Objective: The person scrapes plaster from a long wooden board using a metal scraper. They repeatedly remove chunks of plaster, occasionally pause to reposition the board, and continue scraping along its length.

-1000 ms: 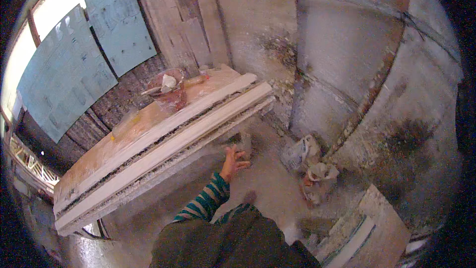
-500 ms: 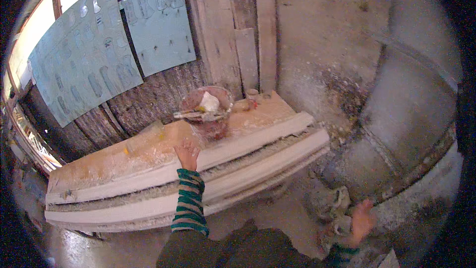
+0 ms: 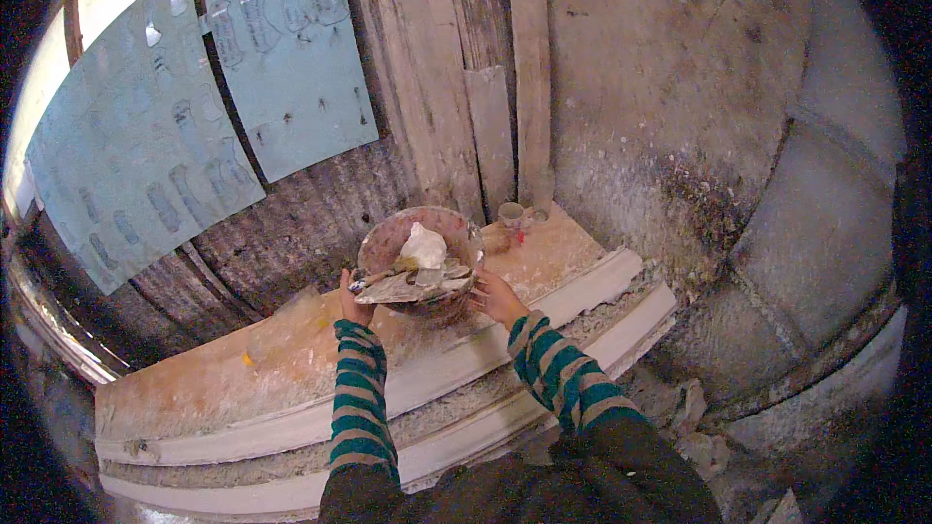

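A round, stained bucket (image 3: 452,229) stands at the back of the bench, crusted with pale residue. Across its top lie a white crumpled lump (image 3: 425,246), a brush with yellowish bristles (image 3: 401,264) and a flat whitish plate (image 3: 400,288). My left hand (image 3: 356,300) grips the bucket's left side, close to the brush's handle end. On the opposite side, my right hand (image 3: 498,299) has its fingers against the bucket's wall, partly hidden behind the rim. Whether the bucket's base touches the bench cannot be seen.
Two long white moulded strips (image 3: 427,383) run along the front of the dusty wooden bench (image 3: 282,354). A small cup (image 3: 510,215) sits behind the bucket at the right. Blue sheets with cut-out shapes (image 3: 146,146) hang at left; rubble (image 3: 694,427) lies on the floor at right.
My left hand has gone from the bench top to the bucket's left side. My right hand has come up from the lower right to its right side. The view has shifted.
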`<state>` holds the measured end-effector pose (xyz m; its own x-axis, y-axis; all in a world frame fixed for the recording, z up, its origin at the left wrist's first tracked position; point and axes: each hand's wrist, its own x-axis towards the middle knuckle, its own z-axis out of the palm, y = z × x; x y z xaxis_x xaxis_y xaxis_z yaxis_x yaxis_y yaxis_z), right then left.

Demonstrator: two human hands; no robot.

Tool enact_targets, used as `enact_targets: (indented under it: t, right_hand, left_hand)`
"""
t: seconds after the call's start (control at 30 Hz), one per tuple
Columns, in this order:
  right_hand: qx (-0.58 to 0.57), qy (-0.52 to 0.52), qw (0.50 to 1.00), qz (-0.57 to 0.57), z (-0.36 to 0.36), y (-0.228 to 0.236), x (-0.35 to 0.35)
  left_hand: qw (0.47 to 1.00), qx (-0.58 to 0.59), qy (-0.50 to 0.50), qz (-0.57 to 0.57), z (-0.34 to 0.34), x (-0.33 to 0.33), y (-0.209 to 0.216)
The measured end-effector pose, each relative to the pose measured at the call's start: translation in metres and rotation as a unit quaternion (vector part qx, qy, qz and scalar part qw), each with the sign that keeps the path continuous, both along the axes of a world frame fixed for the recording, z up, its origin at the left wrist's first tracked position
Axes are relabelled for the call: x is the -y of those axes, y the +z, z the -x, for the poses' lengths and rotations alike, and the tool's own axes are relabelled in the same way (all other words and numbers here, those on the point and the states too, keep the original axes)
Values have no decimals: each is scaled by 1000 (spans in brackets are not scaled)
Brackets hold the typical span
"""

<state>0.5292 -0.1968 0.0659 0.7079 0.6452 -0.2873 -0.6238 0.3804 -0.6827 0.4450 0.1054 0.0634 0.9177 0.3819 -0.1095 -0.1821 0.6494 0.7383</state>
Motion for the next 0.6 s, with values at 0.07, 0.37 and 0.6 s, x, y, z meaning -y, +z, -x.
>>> enact_targets:
  t: [0.07,0.37,0.6]
  right_hand:
    - [27,-36,998,-42,-16,-19,4]
    - [-19,-45,998,28,5,1,-24]
    - [-19,-36,999,10,23,17,-5]
  left_hand:
    - [999,35,-27,-18,-11,24,3]
    - [986,118,-108,-36,-35,-73,-58]
    - [986,146,-77,-16,-41,-31,-42]
